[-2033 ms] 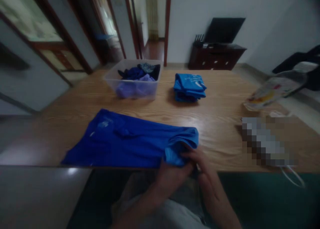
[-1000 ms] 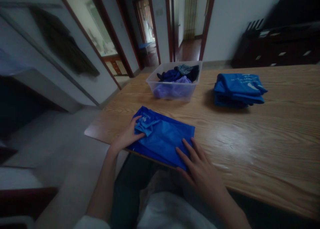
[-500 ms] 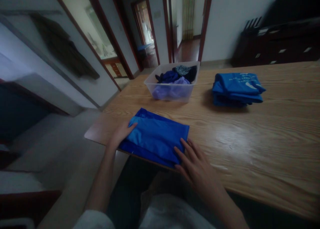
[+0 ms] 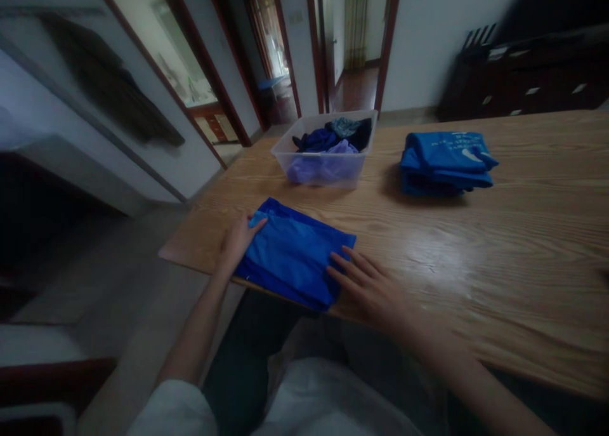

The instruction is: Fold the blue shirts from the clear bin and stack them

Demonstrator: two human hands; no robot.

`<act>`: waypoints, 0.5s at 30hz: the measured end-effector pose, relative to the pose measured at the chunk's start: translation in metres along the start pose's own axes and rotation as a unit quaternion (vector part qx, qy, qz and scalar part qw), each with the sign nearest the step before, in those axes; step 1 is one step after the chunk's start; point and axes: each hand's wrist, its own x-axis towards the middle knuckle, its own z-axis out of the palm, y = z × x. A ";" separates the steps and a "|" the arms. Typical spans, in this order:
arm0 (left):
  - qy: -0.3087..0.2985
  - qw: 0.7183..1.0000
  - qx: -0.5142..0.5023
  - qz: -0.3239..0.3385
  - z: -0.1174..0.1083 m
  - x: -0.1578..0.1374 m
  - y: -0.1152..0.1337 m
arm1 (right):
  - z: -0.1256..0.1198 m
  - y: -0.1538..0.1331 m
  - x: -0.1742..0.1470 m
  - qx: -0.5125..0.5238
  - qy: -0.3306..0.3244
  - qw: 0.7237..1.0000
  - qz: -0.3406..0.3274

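Observation:
A flat, folded piece of blue fabric (image 4: pixel 295 249) lies at the table's near edge, lighter blue on top with a darker layer showing along its borders. At its left end is my left hand (image 4: pixel 238 238), thumb over the top and the other fingers around the side, closed on it. My right hand (image 4: pixel 364 274) rests at the right end with fingers apart, the fingertips touching the top surface. A thicker folded blue bundle (image 4: pixel 445 163) with white print sits farther back to the right.
Behind the fabric stands a clear plastic bin (image 4: pixel 328 172) holding purple, navy and dark clothes. The wooden table (image 4: pixel 523 245) stretches to the right. Doorways, a hanging dark garment (image 4: pixel 114 84) and a dark cabinet (image 4: pixel 533 80) are in the background.
My left hand has moved slightly up along the fabric's left end. The right hand's fingers have shifted a little up and left, and the fabric's near right corner has drawn slightly left.

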 end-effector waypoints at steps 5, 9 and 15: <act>-0.021 0.998 0.012 0.058 0.007 0.026 0.032 | -0.002 0.016 0.029 0.002 0.005 1.000 -0.002; -0.016 0.991 0.000 0.131 0.013 0.038 0.066 | -0.014 0.020 0.022 0.008 -0.006 1.000 -0.013; -0.023 0.961 -0.040 0.273 0.029 0.035 0.145 | -0.057 -0.003 -0.048 0.035 -0.019 0.998 0.041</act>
